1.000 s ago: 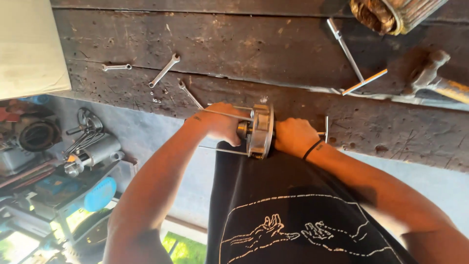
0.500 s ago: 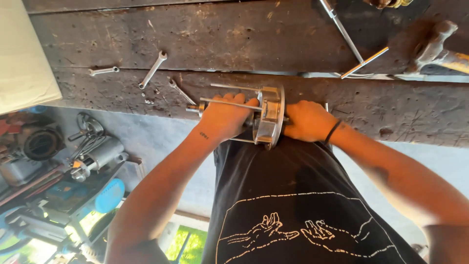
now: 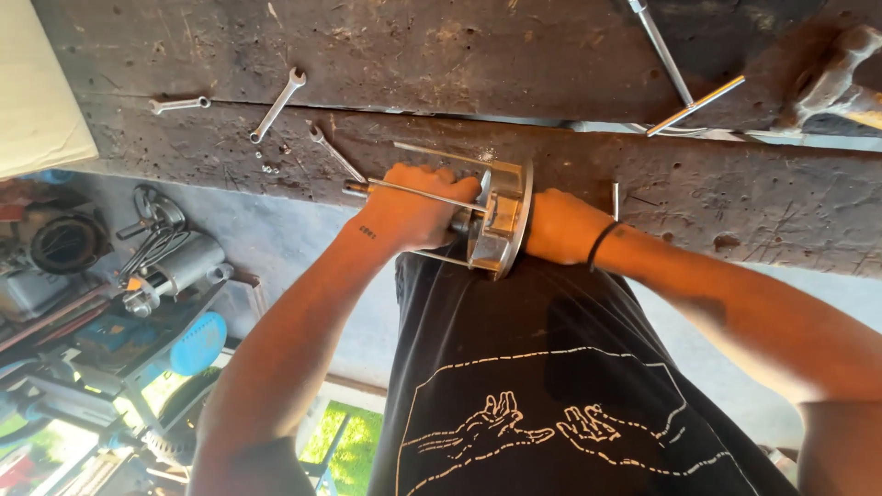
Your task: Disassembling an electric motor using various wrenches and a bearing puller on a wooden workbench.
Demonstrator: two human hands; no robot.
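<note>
A round metal flange part with several long thin rods sticking out to its left lies on its side at the front edge of a worn dark wooden workbench. My left hand is wrapped around the rods and the centre piece on the part's left side. My right hand presses against the flat back face of the flange on its right. A black band sits on my right wrist.
Three wrenches lie on the bench to the left, with small nuts near them. Long metal rods and a hammer rest at the top right. Power tools and machines crowd the floor at the left.
The view has shifted a little, so the bench and part sit slightly higher and to the right. Both hands keep their hold on the metal part.
</note>
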